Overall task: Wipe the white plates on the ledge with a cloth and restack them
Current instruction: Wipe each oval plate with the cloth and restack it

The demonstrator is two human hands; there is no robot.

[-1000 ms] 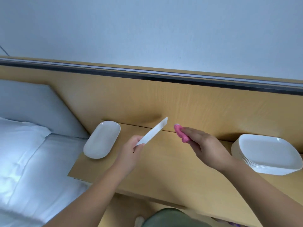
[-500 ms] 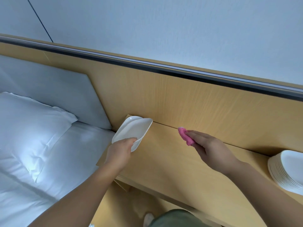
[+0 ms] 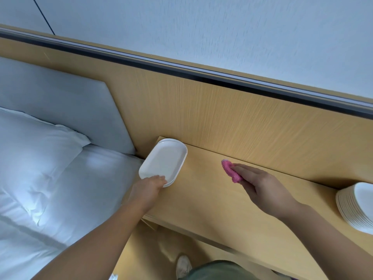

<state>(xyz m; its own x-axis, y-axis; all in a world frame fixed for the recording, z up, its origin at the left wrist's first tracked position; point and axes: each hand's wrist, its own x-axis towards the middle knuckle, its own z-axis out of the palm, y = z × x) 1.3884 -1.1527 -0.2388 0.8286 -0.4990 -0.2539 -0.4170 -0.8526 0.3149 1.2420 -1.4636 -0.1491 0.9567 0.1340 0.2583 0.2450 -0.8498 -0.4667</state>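
Two white oblong plates (image 3: 163, 161) lie stacked at the left end of the wooden ledge (image 3: 212, 201). My left hand (image 3: 148, 188) grips the near rim of the top plate, which lies flat on the one below. My right hand (image 3: 260, 188) hovers over the middle of the ledge and holds a folded pink cloth (image 3: 231, 171) under its fingers. At the right edge of the view stands a tall stack of white plates (image 3: 355, 207), partly cut off by the frame.
A wooden back panel (image 3: 232, 122) rises behind the ledge, topped by a dark rail. A bed with white pillows (image 3: 36, 150) and a grey headboard lies to the left. My shoe (image 3: 182, 266) shows on the floor below the ledge.
My left hand carried the plate leftward from mid-air, tilted, and laid it flat on the plate at the ledge's left end. My right hand stayed with the cloth. The view swung left.
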